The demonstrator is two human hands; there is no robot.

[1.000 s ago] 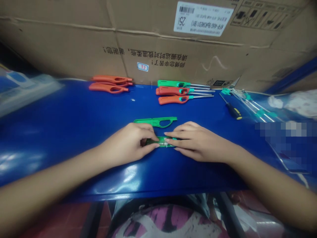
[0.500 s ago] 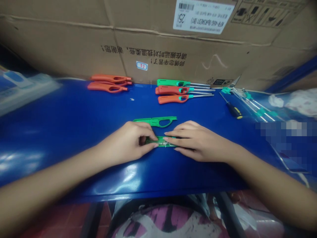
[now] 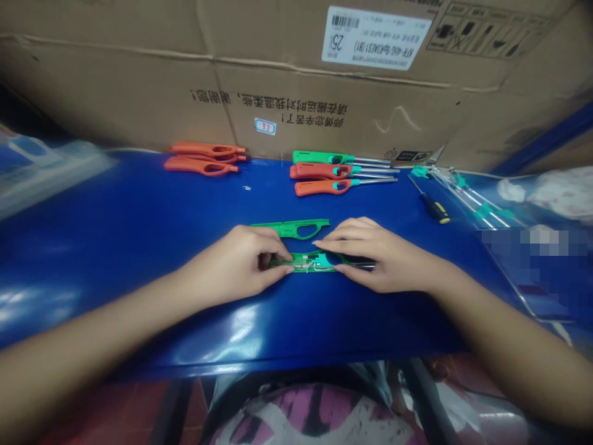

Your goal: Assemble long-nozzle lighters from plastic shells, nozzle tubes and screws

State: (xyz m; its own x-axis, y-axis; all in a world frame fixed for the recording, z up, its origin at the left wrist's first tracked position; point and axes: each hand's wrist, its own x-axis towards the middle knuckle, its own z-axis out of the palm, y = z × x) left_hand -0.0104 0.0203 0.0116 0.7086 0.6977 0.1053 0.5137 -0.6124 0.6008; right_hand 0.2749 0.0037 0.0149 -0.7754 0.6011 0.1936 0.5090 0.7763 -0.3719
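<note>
An opened green long-nosed lighter (image 3: 309, 264) lies in front of me, its inner parts and a thin white wire showing, with a metal tube partly visible at its right. My left hand (image 3: 238, 262) pinches the left end between thumb and fingers. Around the trigger and nozzle end, my right hand (image 3: 386, 256) has its thumb below and fingers above, closed on the lighter; the fingers hide part of it. Just behind lies the loose green shell half (image 3: 301, 230), its left end partly covered by my left hand.
Orange lighter bodies (image 3: 201, 165) lie at the back left, and several lighters with metal tubes (image 3: 345, 187) at the back centre. On the right are a screwdriver (image 3: 434, 207) and loose tubes with teal parts (image 3: 482, 201). A cardboard box (image 3: 139, 93) stands behind the blue tabletop (image 3: 185, 222).
My right hand has shifted right along the lighter, from over its middle to its trigger and nozzle end, uncovering the teal trigger part. My left hand stays at the left end.
</note>
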